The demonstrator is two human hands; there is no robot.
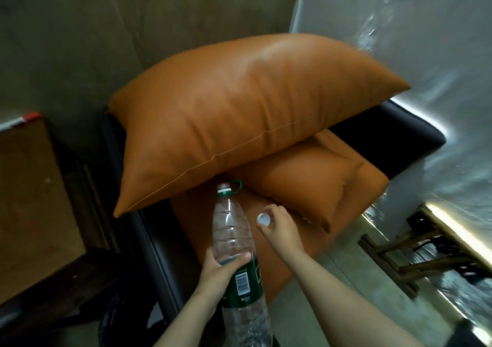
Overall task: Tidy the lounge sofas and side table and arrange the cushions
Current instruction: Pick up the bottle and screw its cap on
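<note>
left hand (216, 271) wraps the plastic bottle (231, 226) at mid-body, thumb across the front just above the green label, fingers curled round the back. the bottle is clear and tilted, neck pointing away toward the cushions, base toward the camera; barcode faces up. the neck is uncapped, with a green collar and a green loop at the mouth. right hand (281, 229) sits just right of the bottle's shoulder, apart from it, pinching the white cap (263, 219) between thumb and fingertips with the cap's open side facing the camera. both hands are over the orange sofa seat (198, 229). beyond the bottle mouth a small cushion (306, 186) lies on the seat, and a large cushion (239, 112) of the same orange lies across it, tilted, its near-left corner hanging past the seat edge over the dark sofa frame (388, 130). the bottle mouth is just beside the large cushion's lower seam; can't tell if they touch. left of the sofa is the brown side table (32, 200), with something red and white at its far corner, too blurred to identify. right of the sofa, a wooden bench (431, 250) on the grey floor (346, 298).
</note>
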